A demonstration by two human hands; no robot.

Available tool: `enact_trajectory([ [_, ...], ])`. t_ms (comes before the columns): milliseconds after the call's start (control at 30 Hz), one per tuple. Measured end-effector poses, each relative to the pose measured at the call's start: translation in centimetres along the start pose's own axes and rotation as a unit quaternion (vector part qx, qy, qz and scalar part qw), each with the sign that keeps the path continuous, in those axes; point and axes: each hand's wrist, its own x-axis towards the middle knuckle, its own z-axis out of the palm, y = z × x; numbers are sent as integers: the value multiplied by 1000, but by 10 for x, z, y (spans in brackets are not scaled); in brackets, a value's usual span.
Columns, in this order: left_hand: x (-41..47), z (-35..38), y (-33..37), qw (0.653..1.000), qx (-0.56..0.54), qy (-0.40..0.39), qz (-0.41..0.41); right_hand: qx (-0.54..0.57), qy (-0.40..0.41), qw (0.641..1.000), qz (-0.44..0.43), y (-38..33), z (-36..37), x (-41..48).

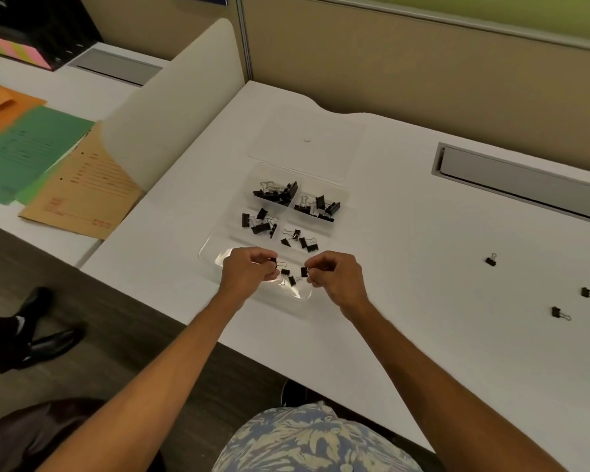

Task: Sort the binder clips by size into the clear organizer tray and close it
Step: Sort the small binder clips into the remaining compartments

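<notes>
A clear organizer tray [209,251] lies open on the white desk, its lid [307,131] folded back behind it. Black binder clips fill its compartments: large ones [277,192] at the far left, others [319,205] at the far right, medium ones [260,222] and smaller ones [300,240] in the middle row. My left hand [249,272] and my right hand [334,275] hover over the nearest compartment, each pinching a small binder clip [304,272]. A few tiny clips [288,278] lie between the hands. Three loose clips [490,261] [585,293] [556,312] rest on the desk at right.
A curved white divider panel [171,107] stands left of the tray. Coloured folders [31,155] lie on the neighbouring desk beyond it. A grey cable slot [525,178] runs along the far right. Another person's black shoes [41,321] are on the floor at left.
</notes>
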Motion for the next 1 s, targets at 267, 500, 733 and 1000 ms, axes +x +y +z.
enact_trajectory([
  [267, 12, 6, -8, 973, 207, 1, 102, -249, 11, 965, -78, -7, 26, 13],
  [500, 19, 8, -5, 966, 239, -23, 100, -284, 9, 953, -102, -1, 29, 18],
  [733, 18, 24, 5, 966, 212, -12, 145, -198, 84, 970, -109, 6, -3, 8],
  [1000, 2, 95, 30, 953, 205, -71, 211, -136, 147, 977, -77, 38, -79, -19],
])
